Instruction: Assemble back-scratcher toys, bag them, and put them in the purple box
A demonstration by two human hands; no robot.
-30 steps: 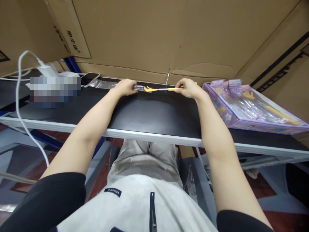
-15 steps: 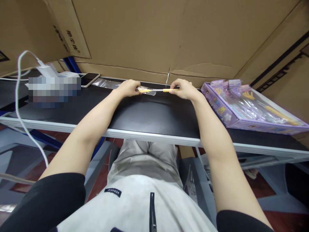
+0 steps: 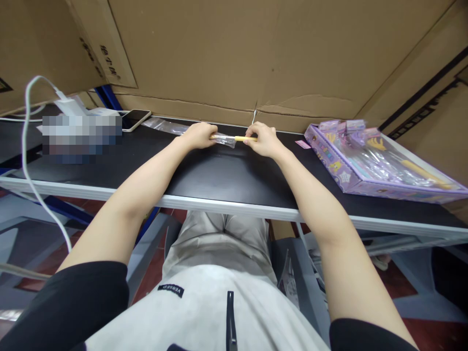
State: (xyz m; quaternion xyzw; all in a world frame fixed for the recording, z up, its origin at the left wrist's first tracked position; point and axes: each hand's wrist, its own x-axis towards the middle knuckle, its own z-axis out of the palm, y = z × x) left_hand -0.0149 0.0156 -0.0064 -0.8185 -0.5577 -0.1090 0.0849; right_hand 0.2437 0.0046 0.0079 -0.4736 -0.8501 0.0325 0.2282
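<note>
My left hand [image 3: 200, 135] is closed around a long clear plastic sleeve [image 3: 164, 126], near its open end, over the black tabletop. The sleeve trails out to the left behind that hand. Between my hands, part of a yellow back scratcher [image 3: 242, 139] lies inside the sleeve's mouth; its head is hidden by the sleeve and my left fingers. The fingers of my right hand [image 3: 263, 138] pinch its yellow handle from the right.
At the right stands a purple display box [image 3: 351, 175] of bagged scratchers, with a small pink card [image 3: 302, 144] beside it. A phone [image 3: 135, 120], a white charger with cable [image 3: 75, 107] and a blurred-out item are at left. Cardboard [image 3: 234, 58] walls the back.
My right hand has moved left with the handle, and the back scratcher sits deeper in the sleeve. The metal rod between the hands is mostly out of sight. The pink card has come into view.
</note>
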